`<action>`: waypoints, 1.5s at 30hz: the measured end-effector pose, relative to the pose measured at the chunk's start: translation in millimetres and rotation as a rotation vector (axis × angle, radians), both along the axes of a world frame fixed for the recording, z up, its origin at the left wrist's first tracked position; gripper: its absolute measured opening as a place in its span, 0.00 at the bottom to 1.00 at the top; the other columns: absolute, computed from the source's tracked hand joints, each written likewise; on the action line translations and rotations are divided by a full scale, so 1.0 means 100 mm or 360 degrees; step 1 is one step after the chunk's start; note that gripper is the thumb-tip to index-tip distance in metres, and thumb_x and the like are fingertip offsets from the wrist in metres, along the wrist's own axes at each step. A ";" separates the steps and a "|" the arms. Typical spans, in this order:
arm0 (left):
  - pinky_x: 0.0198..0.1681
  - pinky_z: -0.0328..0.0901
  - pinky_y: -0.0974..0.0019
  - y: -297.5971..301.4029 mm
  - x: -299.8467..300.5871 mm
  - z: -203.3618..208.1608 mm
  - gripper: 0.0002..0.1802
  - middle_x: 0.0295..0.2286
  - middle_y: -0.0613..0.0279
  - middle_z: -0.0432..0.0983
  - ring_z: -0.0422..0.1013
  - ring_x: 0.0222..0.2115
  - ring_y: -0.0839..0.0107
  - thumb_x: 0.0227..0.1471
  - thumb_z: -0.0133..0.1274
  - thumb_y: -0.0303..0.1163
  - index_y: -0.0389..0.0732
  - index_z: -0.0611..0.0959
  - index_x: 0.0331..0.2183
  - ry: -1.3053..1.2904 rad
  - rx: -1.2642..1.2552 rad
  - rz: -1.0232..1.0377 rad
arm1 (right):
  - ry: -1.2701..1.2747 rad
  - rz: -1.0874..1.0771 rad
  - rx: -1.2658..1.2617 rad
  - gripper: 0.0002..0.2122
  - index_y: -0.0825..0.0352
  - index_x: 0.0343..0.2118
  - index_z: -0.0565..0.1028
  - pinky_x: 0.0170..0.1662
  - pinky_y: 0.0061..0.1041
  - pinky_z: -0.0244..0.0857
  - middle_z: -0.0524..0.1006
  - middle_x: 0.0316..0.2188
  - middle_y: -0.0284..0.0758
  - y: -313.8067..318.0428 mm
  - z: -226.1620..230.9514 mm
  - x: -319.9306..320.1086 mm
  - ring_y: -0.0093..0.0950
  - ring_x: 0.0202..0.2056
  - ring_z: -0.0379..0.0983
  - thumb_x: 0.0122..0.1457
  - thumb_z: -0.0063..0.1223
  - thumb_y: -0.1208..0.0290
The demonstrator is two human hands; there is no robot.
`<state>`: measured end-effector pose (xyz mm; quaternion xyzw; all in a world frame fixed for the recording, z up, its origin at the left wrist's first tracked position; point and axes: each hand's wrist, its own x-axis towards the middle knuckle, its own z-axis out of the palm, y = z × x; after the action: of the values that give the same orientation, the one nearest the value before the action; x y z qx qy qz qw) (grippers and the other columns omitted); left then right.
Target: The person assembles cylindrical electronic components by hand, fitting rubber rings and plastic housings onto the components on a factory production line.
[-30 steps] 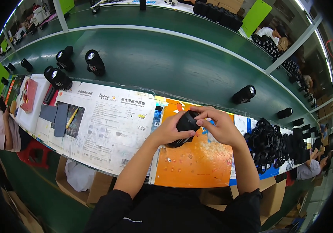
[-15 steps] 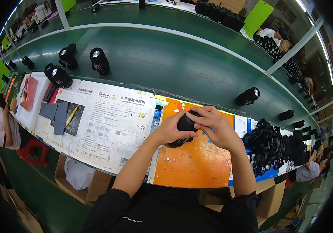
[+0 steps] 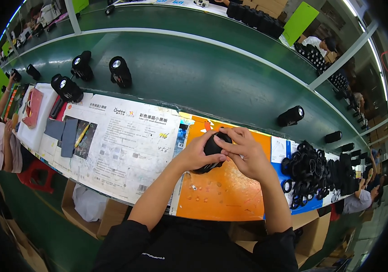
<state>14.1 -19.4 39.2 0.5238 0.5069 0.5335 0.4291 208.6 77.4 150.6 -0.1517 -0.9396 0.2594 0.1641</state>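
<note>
A black cylindrical device, which looks like a portable speaker (image 3: 212, 145), is between my hands above the orange sheet (image 3: 221, 195). My left hand (image 3: 195, 153) wraps round its left side, the thumb laid along the near side. My right hand (image 3: 244, 153) has its fingers bent over the top and right side, pressing at the upper rim. The fingers hide much of the device, and I cannot make out whether a small part is under them. Right of the orange sheet lies a heap of black rings (image 3: 306, 170).
Similar black speakers with silver end discs stand on the green belt (image 3: 180, 68), one (image 3: 120, 72) at left and one (image 3: 291, 116) at right. A white foam tray (image 3: 44, 118), grey cloth pieces (image 3: 69, 138) and a yellow pen (image 3: 81, 133) lie left. A co-worker (image 3: 1, 140) sits far left.
My right fingers have shifted and curled closer over the top of the speaker. Speakers on the belt sit slightly further right. The co-worker at left now reaches an arm to the belt.
</note>
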 end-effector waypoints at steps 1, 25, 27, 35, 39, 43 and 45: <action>0.50 0.76 0.58 0.00 0.00 -0.01 0.46 0.46 0.48 0.85 0.83 0.45 0.55 0.52 0.76 0.54 0.39 0.77 0.62 -0.0030 0.0004 0.0006 | 0.0015 0.0012 -0.0001 0.22 0.57 0.59 0.86 0.61 0.38 0.73 0.81 0.62 0.39 0.01 0.03 -0.01 0.45 0.57 0.73 0.61 0.65 0.81; 0.66 0.66 0.49 0.00 0.04 -0.09 0.50 0.59 0.46 0.74 0.68 0.61 0.47 0.46 0.76 0.59 0.39 0.78 0.62 0.0122 -0.0084 -0.0131 | -0.0374 -0.0278 -0.0698 0.18 0.72 0.32 0.87 0.45 0.36 0.75 0.87 0.32 0.46 0.28 -0.32 -0.88 0.41 0.35 0.83 0.63 0.51 0.62; 0.66 0.66 0.50 -0.02 0.05 -0.10 0.51 0.59 0.45 0.74 0.69 0.61 0.47 0.46 0.77 0.59 0.39 0.78 0.62 0.0129 -0.0063 -0.0150 | -0.0360 -0.0287 -0.0673 0.18 0.72 0.32 0.86 0.44 0.36 0.75 0.87 0.32 0.46 0.22 -0.35 -0.85 0.41 0.35 0.83 0.63 0.50 0.62; 0.65 0.68 0.53 -0.09 0.11 -0.03 0.50 0.60 0.45 0.71 0.70 0.60 0.49 0.46 0.78 0.54 0.38 0.77 0.62 0.0129 0.0022 -0.0069 | -0.0252 -0.0322 -0.0680 0.17 0.71 0.31 0.86 0.42 0.35 0.75 0.87 0.32 0.45 0.16 -0.34 -0.81 0.41 0.34 0.83 0.62 0.50 0.63; 0.63 0.69 0.54 -0.05 0.11 -0.05 0.49 0.58 0.46 0.73 0.73 0.57 0.52 0.46 0.78 0.53 0.37 0.78 0.62 0.0223 0.0072 -0.0015 | -0.0304 -0.0373 -0.0594 0.17 0.71 0.31 0.86 0.43 0.35 0.75 0.87 0.32 0.44 0.17 -0.28 -0.82 0.40 0.34 0.83 0.62 0.50 0.63; 0.61 0.71 0.58 -0.09 0.08 0.00 0.50 0.55 0.50 0.77 0.76 0.55 0.58 0.47 0.79 0.49 0.38 0.75 0.64 -0.0103 -0.0120 -0.0044 | -0.0246 -0.0393 -0.0579 0.17 0.72 0.32 0.86 0.46 0.31 0.77 0.88 0.31 0.42 0.19 -0.31 -0.91 0.35 0.35 0.84 0.64 0.49 0.64; 0.62 0.70 0.59 -0.06 0.07 -0.09 0.51 0.56 0.52 0.77 0.75 0.56 0.61 0.49 0.79 0.49 0.39 0.73 0.66 -0.0218 0.0025 0.0046 | 0.0278 -0.0628 -0.0863 0.17 0.72 0.35 0.86 0.45 0.30 0.77 0.88 0.34 0.40 0.17 -0.36 -0.93 0.31 0.36 0.84 0.68 0.47 0.66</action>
<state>20.8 -25.2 30.0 0.4821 0.4797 0.5782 0.4507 115.6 94.1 114.3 -0.3456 -0.7714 0.4751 0.2446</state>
